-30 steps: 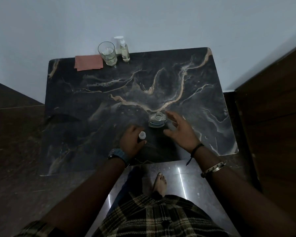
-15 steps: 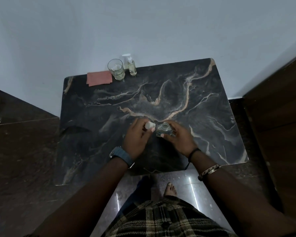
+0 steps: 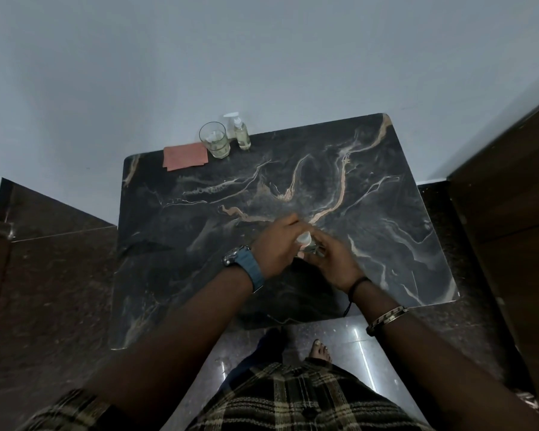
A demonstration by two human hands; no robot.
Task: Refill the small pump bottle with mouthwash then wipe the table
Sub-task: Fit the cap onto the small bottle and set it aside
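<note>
While both hands (image 3: 305, 247) gripped cap (image 3: 304, 237) and bottle (image 3: 314, 249) at centre, cloth (image 3: 185, 156) lay unused; wiping remained.

Plain pale grey-blue wall (image 3: 262, 57) at the back, w/o any marks. Against it stands a bench (image 3: 371, 188) w/ dark marble top, black w/ beige and white veins, corners rounded. Floor (image 3: 53, 290) is dark polished stone tiles, approx. brown-black, w/ bright reflections of light near the bottom centre. At right, a dark brown wooden panel (image 3: 511, 213), maybe door or cabinet. Light is dim overall.
</note>
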